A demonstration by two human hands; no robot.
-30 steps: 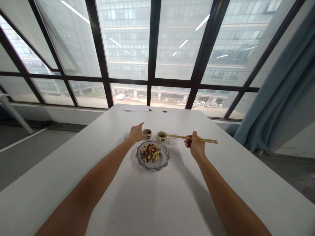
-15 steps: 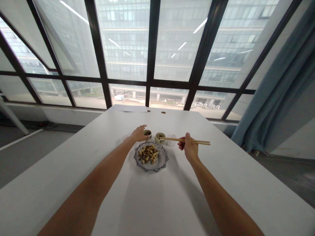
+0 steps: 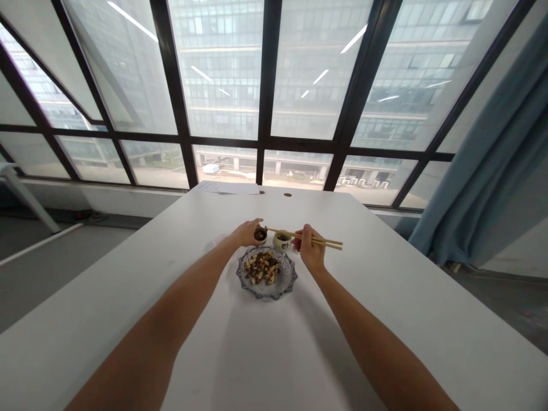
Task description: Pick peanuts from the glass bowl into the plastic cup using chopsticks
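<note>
Your left hand (image 3: 247, 233) grips the small cup (image 3: 260, 234) just behind the glass dish (image 3: 274, 292). Your right hand (image 3: 311, 254) pinches the chopsticks (image 3: 319, 240), tips over that cup: steady, fine control matters here.

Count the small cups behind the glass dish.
2. The left cup sits against the left hand, with the tips of the chopsticks over it. The right cup stands beside it, next to the right hand. That hand may hide another.
</note>
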